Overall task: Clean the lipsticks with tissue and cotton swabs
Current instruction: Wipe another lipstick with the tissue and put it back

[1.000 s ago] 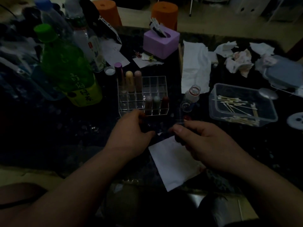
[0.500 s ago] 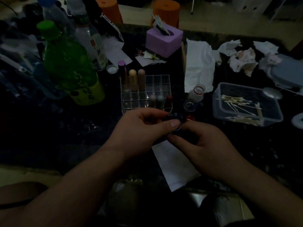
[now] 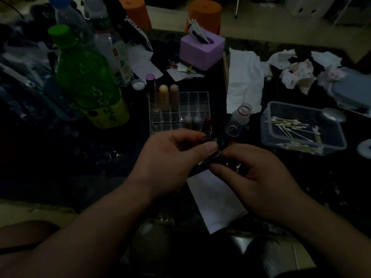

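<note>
My left hand [image 3: 174,157] and my right hand [image 3: 255,177] meet over the dark table, both pinching one small dark lipstick [image 3: 213,153] between their fingertips; most of it is hidden. A flat white tissue [image 3: 214,199] lies under the hands. Behind them a clear grid organiser [image 3: 192,101] holds several lipsticks: three tall ones at its back left [image 3: 164,97] and three short ones at its front right [image 3: 197,121]. A clear tub of cotton swabs [image 3: 301,129] sits to the right.
A green bottle [image 3: 86,81] and clear bottles stand at the left. A purple tissue box [image 3: 200,49] is at the back. An unfolded tissue [image 3: 243,81], crumpled used tissues [image 3: 297,75], a small open bottle [image 3: 241,115] and its clear cap [image 3: 232,129] lie nearby.
The hands were apart a second ago, the right on the tissue. They have come together above it, and the left fingertips now close on the dark lipstick with the right.
</note>
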### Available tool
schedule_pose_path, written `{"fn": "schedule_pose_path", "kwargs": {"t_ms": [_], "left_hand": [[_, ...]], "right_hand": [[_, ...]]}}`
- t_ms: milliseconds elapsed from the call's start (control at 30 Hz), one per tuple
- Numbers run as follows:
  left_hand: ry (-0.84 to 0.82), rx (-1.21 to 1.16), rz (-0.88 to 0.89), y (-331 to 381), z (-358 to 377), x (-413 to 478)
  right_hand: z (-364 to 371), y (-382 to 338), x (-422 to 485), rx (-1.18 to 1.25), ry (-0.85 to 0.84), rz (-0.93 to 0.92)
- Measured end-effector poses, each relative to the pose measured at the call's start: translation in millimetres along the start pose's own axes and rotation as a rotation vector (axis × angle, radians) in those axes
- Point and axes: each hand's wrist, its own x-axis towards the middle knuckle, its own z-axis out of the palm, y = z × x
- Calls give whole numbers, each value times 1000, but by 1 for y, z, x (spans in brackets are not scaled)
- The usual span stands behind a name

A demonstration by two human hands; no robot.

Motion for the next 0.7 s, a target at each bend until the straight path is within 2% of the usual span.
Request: {"fn": "schedule_pose_path", "kwargs": {"t_ms": [67,167,233,433,567,700], "left_hand": [[4,-33,-2,0,1,-1],[-12,-48,-12,-1,0,-1],[-22,-86,-27,-1,0,0],[-22,-89,-3,0,5,0],[-36,-10,84,0,7,-3],[-42,71,165,0,3,-1]], "right_hand": [[-5,-1,1,31,-81,-2],[-14,-4,3,287,-238,115],[-15,-6,4,353,-266,153],[9,-8,-2,43,142,110],[14,-9,-6,-51,221,47],[14,-7,-9,-76,153,17]]}}
